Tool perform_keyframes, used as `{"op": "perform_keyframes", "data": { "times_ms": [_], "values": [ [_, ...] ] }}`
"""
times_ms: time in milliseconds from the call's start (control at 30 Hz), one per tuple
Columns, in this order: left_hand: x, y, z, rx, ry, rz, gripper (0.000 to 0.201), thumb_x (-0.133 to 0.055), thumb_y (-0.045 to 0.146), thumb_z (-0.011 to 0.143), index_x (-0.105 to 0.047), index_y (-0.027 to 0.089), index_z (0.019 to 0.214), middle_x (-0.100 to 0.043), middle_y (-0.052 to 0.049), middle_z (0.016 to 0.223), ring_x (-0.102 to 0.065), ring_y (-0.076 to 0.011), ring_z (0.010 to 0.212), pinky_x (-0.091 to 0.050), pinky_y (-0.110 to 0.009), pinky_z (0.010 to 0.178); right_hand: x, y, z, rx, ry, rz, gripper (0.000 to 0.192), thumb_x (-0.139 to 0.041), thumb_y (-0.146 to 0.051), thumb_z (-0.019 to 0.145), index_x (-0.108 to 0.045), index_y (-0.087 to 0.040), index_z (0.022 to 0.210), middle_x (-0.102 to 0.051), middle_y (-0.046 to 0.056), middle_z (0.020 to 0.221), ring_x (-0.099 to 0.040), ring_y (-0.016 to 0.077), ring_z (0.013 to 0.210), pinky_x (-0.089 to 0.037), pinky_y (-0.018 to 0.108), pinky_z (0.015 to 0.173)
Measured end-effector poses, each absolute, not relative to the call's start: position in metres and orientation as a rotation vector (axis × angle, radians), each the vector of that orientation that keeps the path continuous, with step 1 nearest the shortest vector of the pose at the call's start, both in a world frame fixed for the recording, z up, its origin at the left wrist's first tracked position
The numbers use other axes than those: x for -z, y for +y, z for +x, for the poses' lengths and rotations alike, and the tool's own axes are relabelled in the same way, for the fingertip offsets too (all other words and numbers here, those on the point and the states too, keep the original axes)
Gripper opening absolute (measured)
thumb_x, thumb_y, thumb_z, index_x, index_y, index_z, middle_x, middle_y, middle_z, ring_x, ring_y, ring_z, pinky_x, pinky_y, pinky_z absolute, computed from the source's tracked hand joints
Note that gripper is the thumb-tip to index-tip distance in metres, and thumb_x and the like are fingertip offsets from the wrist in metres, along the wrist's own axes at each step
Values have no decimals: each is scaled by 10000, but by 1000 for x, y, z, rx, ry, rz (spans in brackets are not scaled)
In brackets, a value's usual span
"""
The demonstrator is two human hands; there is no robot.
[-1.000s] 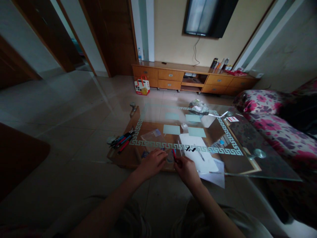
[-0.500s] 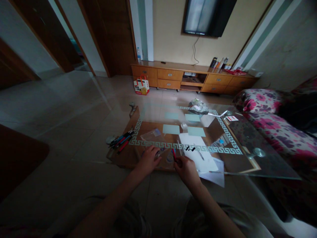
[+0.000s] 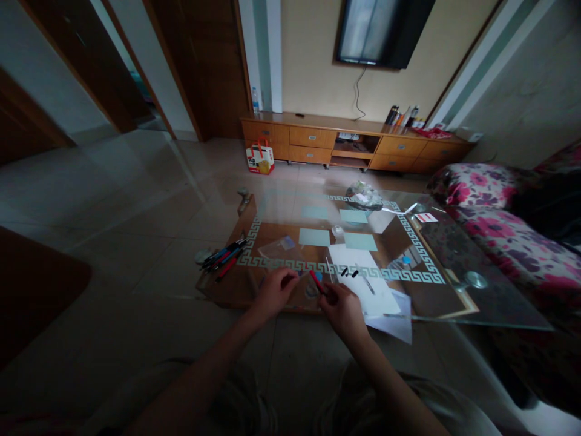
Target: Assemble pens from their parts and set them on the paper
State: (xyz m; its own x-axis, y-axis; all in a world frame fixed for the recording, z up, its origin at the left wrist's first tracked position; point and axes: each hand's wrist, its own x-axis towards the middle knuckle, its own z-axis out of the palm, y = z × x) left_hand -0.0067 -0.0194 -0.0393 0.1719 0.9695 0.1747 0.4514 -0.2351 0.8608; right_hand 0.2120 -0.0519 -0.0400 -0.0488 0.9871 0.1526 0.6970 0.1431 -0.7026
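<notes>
Head view. Right hand (image 3: 342, 306), lower centre of frame: thumb and fingers pinch a red pen (image 3: 318, 283), its free end pointing up and left. Left hand (image 3: 273, 295), just left of centre: thumb and fingertips drawn close together near the pen's free end; cannot tell whether anything thin is pinched there. Both hands at the near edge of the glass coffee table (image 3: 503, 306).

Right of the right hand: white paper (image 3: 384, 304), with two short black pieces (image 3: 349, 273) and a slim pen (image 3: 368, 284) over it. Left of centre: bundle of pens (image 3: 226, 257) on the table's left end; clear plastic sleeve (image 3: 275, 247) between bundle and paper. Upper right of centre: crumpled plastic bag (image 3: 364, 196). Top of frame: wall-mounted television (image 3: 385, 33).
</notes>
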Motion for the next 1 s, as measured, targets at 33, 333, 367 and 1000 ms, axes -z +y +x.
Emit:
{"op": "perform_keyframes", "data": {
  "times_ms": [33, 333, 367, 1000],
  "values": [
    [38, -19, -6, -1021, 1308, 1702, 163, -568, 298, 913, -680, 179, 920, -687, -47, 885, -640, -184, 843, -503, -307, 791, 40, -52, 211, -643, -1771, -1608, 366, -600, -243, 798, -728, -153, 1129, -687, 73, 848, -629, 186, 710, -498, 298, 691],
    [32, -17, -4, -1165, 1201, 1373, 254, -629, 409, 879, -653, 160, 927, -685, -34, 820, -650, -164, 775, -523, -280, 742, 39, -49, 205, -1357, -1181, -1332, 375, -699, -423, 777, -724, -152, 1035, -754, 80, 929, -685, 219, 821, -547, 329, 715],
    [32, -17, -4, -1171, 1198, 1367, 257, -632, 412, 877, -652, 160, 924, -685, -34, 817, -650, -163, 770, -525, -280, 738, 39, -49, 205, -1383, -1146, -1314, 372, -715, -424, 764, -718, -153, 1018, -750, 73, 903, -677, 208, 786, -538, 311, 681],
    [27, -21, -1, -1233, 1092, 1237, 233, -719, 369, 818, -649, 154, 874, -700, -38, 809, -668, -156, 758, -546, -287, 750, 22, -55, 201, -1039, -1316, -1263, 236, -719, -404, 806, -619, -190, 807, -643, 10, 739, -579, 145, 664, -457, 252, 626]
  ]
}}
